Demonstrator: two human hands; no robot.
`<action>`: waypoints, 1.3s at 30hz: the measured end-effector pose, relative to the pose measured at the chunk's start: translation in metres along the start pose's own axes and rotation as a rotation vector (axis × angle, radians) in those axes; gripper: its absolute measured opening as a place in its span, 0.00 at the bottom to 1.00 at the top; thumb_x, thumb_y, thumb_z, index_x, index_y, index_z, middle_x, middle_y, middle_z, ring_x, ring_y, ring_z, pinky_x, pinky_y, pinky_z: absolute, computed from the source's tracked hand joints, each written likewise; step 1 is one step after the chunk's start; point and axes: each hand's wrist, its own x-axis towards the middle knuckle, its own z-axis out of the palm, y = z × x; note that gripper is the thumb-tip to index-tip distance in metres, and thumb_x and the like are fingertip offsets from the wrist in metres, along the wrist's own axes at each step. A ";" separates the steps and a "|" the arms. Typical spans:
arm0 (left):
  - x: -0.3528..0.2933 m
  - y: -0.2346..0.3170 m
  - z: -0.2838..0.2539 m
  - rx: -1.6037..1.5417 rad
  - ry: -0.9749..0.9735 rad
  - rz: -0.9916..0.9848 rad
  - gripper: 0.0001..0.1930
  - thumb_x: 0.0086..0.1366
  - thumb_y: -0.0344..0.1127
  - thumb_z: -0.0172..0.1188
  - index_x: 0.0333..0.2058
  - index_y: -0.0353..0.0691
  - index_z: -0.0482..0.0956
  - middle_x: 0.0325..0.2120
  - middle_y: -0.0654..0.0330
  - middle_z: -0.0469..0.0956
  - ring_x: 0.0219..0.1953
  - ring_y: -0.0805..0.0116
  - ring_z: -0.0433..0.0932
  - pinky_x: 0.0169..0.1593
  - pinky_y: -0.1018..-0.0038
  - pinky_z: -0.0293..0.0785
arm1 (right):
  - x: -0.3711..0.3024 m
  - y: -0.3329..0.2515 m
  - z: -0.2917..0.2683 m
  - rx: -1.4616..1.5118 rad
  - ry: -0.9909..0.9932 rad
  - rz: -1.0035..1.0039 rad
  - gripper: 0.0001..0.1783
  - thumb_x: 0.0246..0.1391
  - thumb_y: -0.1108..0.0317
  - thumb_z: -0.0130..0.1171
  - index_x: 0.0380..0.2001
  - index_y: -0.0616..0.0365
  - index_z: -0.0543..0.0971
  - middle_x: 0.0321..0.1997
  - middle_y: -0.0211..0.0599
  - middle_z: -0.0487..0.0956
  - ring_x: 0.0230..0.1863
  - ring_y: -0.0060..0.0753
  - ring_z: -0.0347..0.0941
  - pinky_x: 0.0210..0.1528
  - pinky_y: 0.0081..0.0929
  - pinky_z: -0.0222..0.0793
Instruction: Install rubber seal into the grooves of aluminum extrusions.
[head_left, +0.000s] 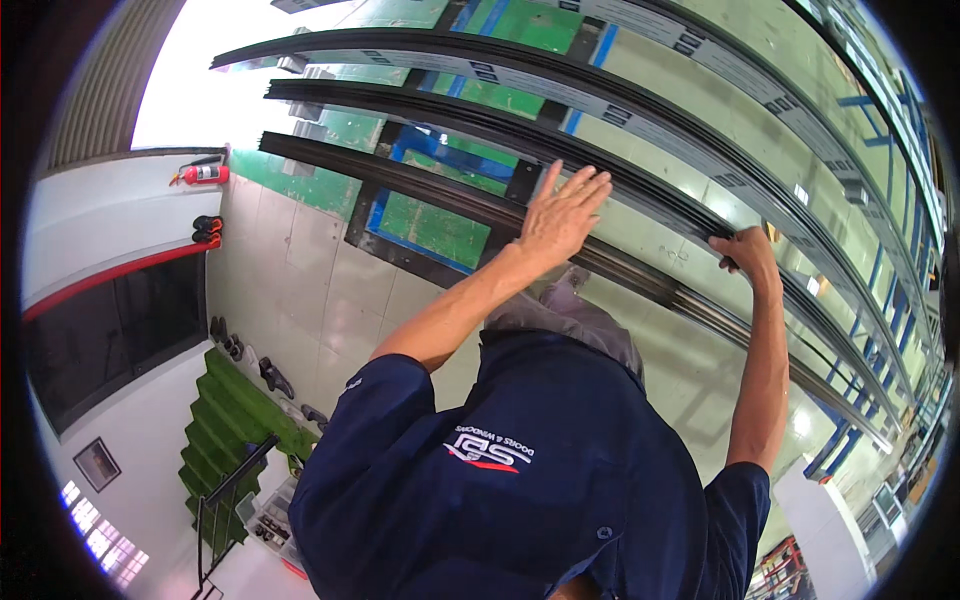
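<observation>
Reaching across a slim brown-black metal profile (pixel 430 184) to a parallel dark-grey ribbed metal profile (pixel 500 122) just beyond, slanting from far left to near right; spreading the left hand (pixel 565 215) open and empty beside mid-length, perhaps touching, impossible to tell; curling the right hand (pixel 748 253) closed around its near edge, farther right.

Long profiles (pixel 440 102) lie side by side before the person (pixel 560 480) — to the left, stairs (pixel 225 425), shoes (pixel 275 378) on the floor (pixel 335 290) beside them.
</observation>
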 end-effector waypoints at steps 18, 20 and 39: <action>-0.075 -0.234 -0.107 0.213 0.118 -0.176 0.22 0.67 0.36 0.55 0.60 0.48 0.73 0.63 0.69 0.69 0.68 0.68 0.62 0.72 0.45 0.39 | -0.002 0.000 0.013 0.051 0.054 0.068 0.21 0.50 0.58 0.71 0.17 0.62 0.76 0.15 0.37 0.77 0.15 0.23 0.71 0.18 0.22 0.63; -0.085 -0.266 -0.116 0.328 0.139 -0.224 0.21 0.69 0.39 0.53 0.60 0.49 0.73 0.63 0.69 0.69 0.68 0.68 0.62 0.72 0.44 0.39 | -0.002 0.000 0.013 -0.005 0.087 0.063 0.21 0.49 0.57 0.71 0.16 0.61 0.76 0.14 0.37 0.76 0.14 0.23 0.70 0.19 0.22 0.64; 0.044 0.063 0.029 -0.343 -0.138 0.513 0.32 0.58 0.36 0.63 0.61 0.33 0.67 0.66 0.51 0.63 0.69 0.53 0.58 0.72 0.55 0.50 | 0.005 0.015 0.026 -0.337 0.241 0.092 0.31 0.37 0.35 0.71 0.15 0.57 0.84 0.16 0.35 0.81 0.23 0.36 0.81 0.33 0.36 0.77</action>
